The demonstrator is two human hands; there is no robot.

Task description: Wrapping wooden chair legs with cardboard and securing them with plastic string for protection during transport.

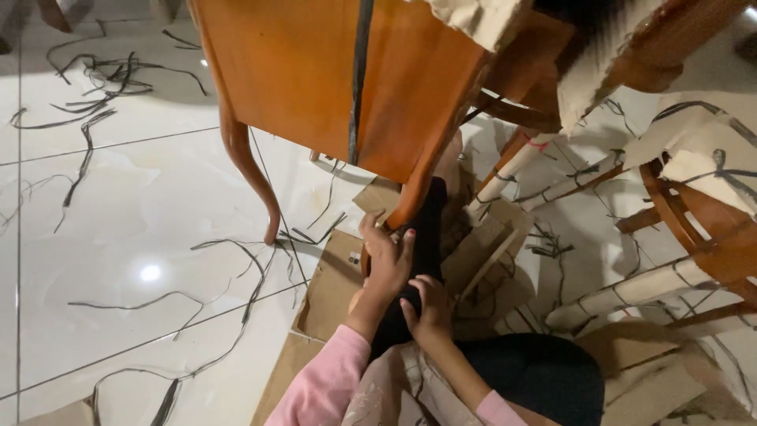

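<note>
Grip, left hand (pixel 388 256): fingers curled around the lower end of the wooden chair leg (pixel 412 193), thumb on the near side, wrist in a pink sleeve (pixel 322 386). Grip, right hand (pixel 430 312): fingers bent and pressed onto the black cloth (pixel 422 260) just below the left hand; whether clamped on the cloth or only laid flat against it, cannot tell.

Position of the chair leg: sloping down from the orange-brown chair seat (pixel 307 71), foot end hidden behind the left hand, resting over the cardboard sheet (pixel 335 288). Black cloth: running along the leg on its right side, from beside the leg's lower half down to the lap. Second curved chair leg (pixel 244 162): left of the gripped one, foot on the white tiled floor (pixel 142 205).

Surroundings: black strips (pixel 95 87) scattered over the tiles, one black strip hanging down the middle of the seat. Other chair frames (pixel 694 229) to the right, some rails wrapped in pale paper (pixel 623 296). Torn foam padding (pixel 481 20) at the top edge. Dark trousers (pixel 544 371) at the bottom, right of the sleeves.
</note>
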